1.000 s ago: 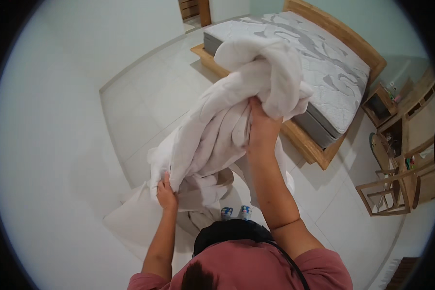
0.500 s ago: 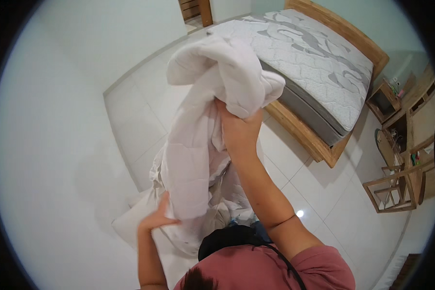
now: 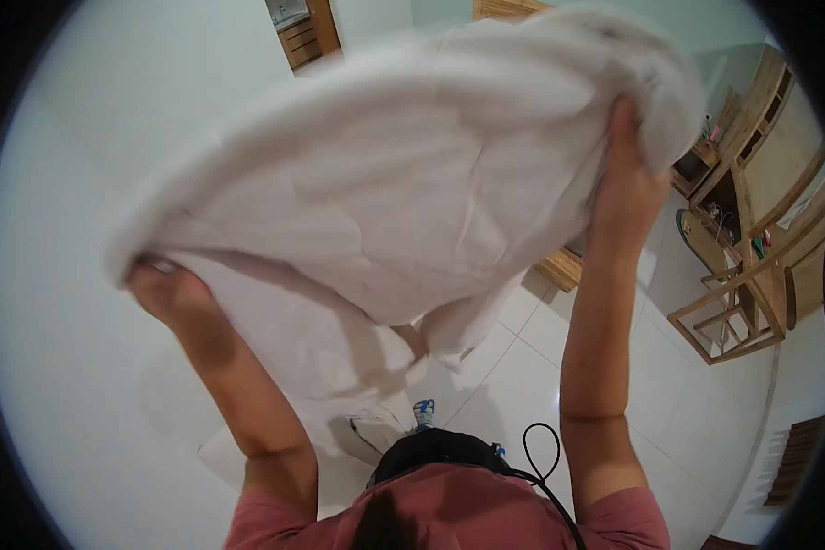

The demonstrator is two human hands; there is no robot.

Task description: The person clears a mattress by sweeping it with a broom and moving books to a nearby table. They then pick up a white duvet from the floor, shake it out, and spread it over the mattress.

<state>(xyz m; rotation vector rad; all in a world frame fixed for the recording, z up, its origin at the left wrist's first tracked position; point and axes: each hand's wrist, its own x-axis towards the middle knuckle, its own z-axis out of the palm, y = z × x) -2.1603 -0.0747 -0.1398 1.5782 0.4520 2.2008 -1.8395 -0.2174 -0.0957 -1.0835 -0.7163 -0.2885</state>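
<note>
I hold a large white bed sheet (image 3: 412, 192) spread high in front of me, and it fills most of the view. My left hand (image 3: 160, 289) grips its lower left edge. My right hand (image 3: 628, 174) grips its upper right corner, arm stretched up. The cloth's lower part hangs down toward my feet on the white tiled floor (image 3: 522, 367). The bed is almost fully hidden behind the sheet; only a wooden corner of its frame (image 3: 559, 269) shows below the cloth.
A wooden chair (image 3: 733, 312) and wooden shelving (image 3: 761, 137) stand at the right. A wooden door (image 3: 307, 32) is at the top. A black cable (image 3: 541, 458) loops by my right shoulder.
Both arms have risen and moved apart. The bunched sheet has been lifted and spread wide, now covering the bed that showed before.
</note>
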